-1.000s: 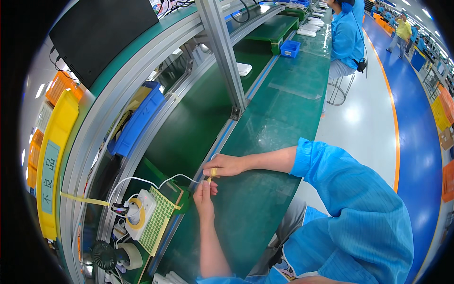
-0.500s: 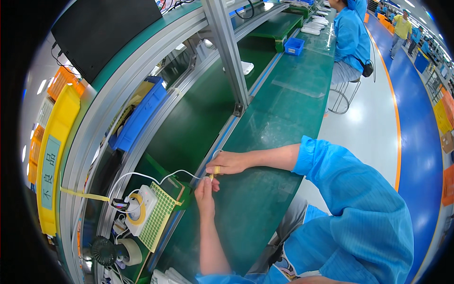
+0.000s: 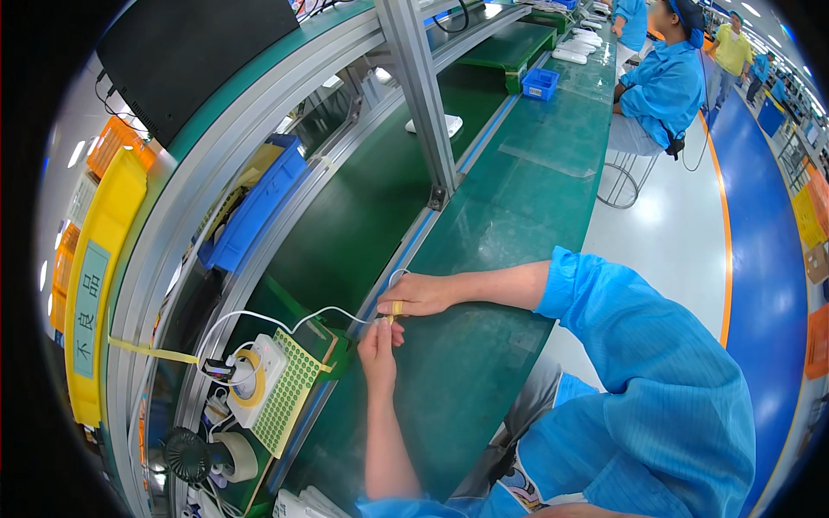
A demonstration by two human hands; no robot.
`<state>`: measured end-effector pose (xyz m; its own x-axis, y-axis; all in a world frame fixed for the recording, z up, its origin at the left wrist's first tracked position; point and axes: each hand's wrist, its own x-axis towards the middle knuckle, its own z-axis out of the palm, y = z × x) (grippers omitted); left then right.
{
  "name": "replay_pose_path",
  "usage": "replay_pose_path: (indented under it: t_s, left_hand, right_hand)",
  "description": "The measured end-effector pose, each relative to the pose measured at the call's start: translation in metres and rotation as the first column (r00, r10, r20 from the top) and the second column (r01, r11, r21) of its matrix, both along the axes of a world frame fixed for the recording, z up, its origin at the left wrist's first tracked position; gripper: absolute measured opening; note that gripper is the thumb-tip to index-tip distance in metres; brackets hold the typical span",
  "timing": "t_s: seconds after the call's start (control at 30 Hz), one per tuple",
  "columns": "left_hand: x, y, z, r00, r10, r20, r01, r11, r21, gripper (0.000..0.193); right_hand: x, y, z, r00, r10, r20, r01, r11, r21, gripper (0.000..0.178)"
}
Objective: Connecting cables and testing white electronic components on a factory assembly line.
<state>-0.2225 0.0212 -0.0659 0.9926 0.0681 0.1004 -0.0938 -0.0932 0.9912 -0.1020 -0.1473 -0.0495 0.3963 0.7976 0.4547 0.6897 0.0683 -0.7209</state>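
Over the bench edge, my left hand (image 3: 377, 350) and my right hand (image 3: 419, 294) meet with their fingertips together. A thin white cable (image 3: 332, 311) runs into the pinch of my left hand. A small loop of it shows beyond the knuckles of my right hand, whose fingers are closed on it too. There is a yellow band round a digit of my right hand. A small yellowish bit shows between the fingertips; the cable's end is hidden there. The cable's other side leads back to a white power strip (image 3: 275, 363) with a yellow ring on it.
A green dotted sheet (image 3: 289, 393), a small black fan (image 3: 187, 455) and a tape roll (image 3: 240, 457) are at the left. A metal post (image 3: 419, 104) rises from the bench. Blue bins (image 3: 259, 203) and a yellow bin (image 3: 104, 285) flank it. A seated co-worker (image 3: 661, 86) is farther along.
My hands stay almost in place, still pinched together. The seated co-worker has shifted to the right, and more of another person in blue shows behind.
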Motion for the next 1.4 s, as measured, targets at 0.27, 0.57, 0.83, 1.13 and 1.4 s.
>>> replay_pose_path:
  t_s: [0.27, 0.57, 0.83, 1.13, 1.4]
  left_hand:
    - [0.0005, -0.0003, -0.0003, 1.000, 0.014, -0.024, -0.013, 1.000, 0.025, 0.036]
    - [0.0002, -0.0013, 0.0009, 1.000, 0.012, -0.027, -0.012, 1.000, 0.023, 0.037]
    - [0.0009, -0.0019, 0.0019, 0.999, 0.025, -0.022, -0.025, 1.000, -0.013, 0.038]
    - [0.0002, -0.0008, -0.0001, 0.999, 0.032, -0.026, -0.033, 0.998, -0.044, 0.039]
    - [0.0005, 0.0015, -0.0028, 0.998, 0.059, -0.020, -0.059, 0.998, -0.004, 0.037]
  right_hand:
    - [-0.0008, -0.0003, 0.0011, 1.000, -0.010, 0.018, 0.010, 1.000, -0.009, 0.049]
    - [0.0026, -0.0024, 0.0007, 0.999, 0.037, 0.011, -0.036, 0.993, -0.113, 0.040]
    - [0.0001, -0.0010, 0.0006, 0.999, 0.021, 0.031, -0.021, 1.000, 0.012, 0.045]
    - [0.0011, -0.0027, 0.0007, 0.998, 0.047, 0.043, -0.043, 0.995, -0.085, 0.042]
    - [-0.0011, -0.0010, 0.0009, 0.995, 0.045, 0.089, -0.043, 0.999, -0.021, 0.040]
